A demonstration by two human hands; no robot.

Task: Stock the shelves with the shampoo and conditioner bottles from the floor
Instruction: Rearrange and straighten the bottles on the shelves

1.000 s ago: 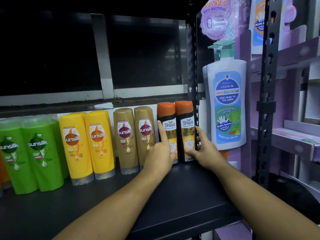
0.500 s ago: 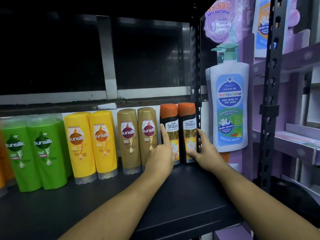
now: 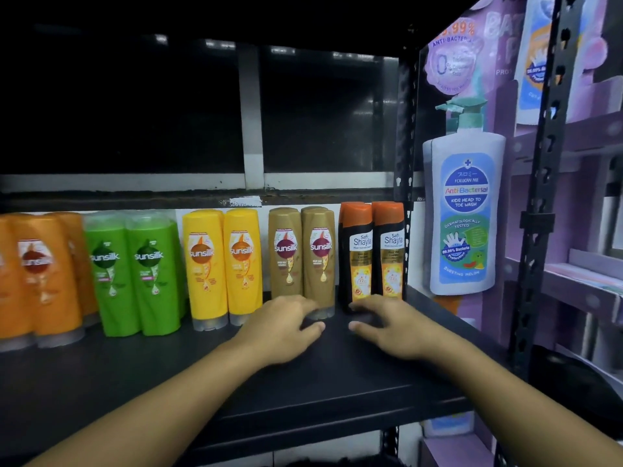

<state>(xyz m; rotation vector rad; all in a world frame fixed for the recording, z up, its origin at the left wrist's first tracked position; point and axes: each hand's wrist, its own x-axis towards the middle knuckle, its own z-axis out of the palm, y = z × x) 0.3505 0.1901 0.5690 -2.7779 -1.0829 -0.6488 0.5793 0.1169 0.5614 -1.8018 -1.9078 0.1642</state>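
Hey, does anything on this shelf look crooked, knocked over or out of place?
Nothing stands out. The orange, green, yellow, gold and black Safi Shayla bottles all stand upright in neat colour groups on the shelf, labels facing forward. No spills or damage visible.

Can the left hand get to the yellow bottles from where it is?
Probably yes. The left hand lies open on the black shelf, in front of the brown bottles. The yellow bottles stand just beside those, at the front of their row, and nothing sits between them and the hand.
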